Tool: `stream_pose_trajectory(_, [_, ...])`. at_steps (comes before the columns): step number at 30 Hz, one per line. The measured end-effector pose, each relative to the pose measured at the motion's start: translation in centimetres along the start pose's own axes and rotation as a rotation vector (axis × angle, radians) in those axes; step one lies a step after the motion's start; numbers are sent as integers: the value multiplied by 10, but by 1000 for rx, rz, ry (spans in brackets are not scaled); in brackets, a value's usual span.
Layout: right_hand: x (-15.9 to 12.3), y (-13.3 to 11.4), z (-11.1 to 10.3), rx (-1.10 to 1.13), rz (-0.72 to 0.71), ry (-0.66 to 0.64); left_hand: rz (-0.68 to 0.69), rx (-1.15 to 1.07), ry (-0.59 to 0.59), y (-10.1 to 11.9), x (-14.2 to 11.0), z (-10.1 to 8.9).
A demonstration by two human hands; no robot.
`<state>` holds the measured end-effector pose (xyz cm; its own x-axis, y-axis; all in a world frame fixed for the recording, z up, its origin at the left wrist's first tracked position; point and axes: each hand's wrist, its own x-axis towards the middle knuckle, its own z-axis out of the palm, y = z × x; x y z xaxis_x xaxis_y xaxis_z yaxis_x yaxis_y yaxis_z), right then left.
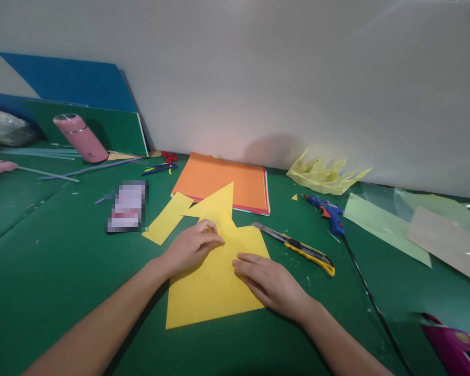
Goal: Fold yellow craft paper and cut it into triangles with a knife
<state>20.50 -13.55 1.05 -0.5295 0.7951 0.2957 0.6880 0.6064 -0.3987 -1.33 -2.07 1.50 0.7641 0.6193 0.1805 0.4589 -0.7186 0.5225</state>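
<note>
A yellow paper sheet (215,292) lies on the table in front of me. Over its far edge sits a pointed yellow paper piece (219,201), shaped like an arrowhead with a strip below it. My left hand (194,245) is at that strip, thumb and forefinger curled in a pinch on the paper; the exact grip is partly hidden. Resting on the right side of the sheet, my right hand (268,282) has its fingers stretched out and holds nothing. Left of the pointed piece is a yellow paper strip (167,218). A yellow utility knife (295,246) lies right of the sheet, its blade end close to it.
Behind the paper is an orange-topped paper stack (227,177). A blue glue gun (327,209) with a black cord and a spiky yellow paper form (327,175) are at right. A phone (127,206) and pink bottle (82,138) stand left. A magenta object (452,339) sits near right.
</note>
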Motion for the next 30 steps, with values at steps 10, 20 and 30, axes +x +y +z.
stream_pose_trajectory(10, [0, 1, -4, -18, -63, 2, 46, -19, -43, 1, 2, -4])
stream_pose_trajectory(20, [3, 1, -6, -47, -127, 3, 1, -13, -107, 2, 1, -8])
stream_pose_trajectory(30, [-2, 7, -1, -12, -172, 30, 40, 43, -182, 1, 0, -10])
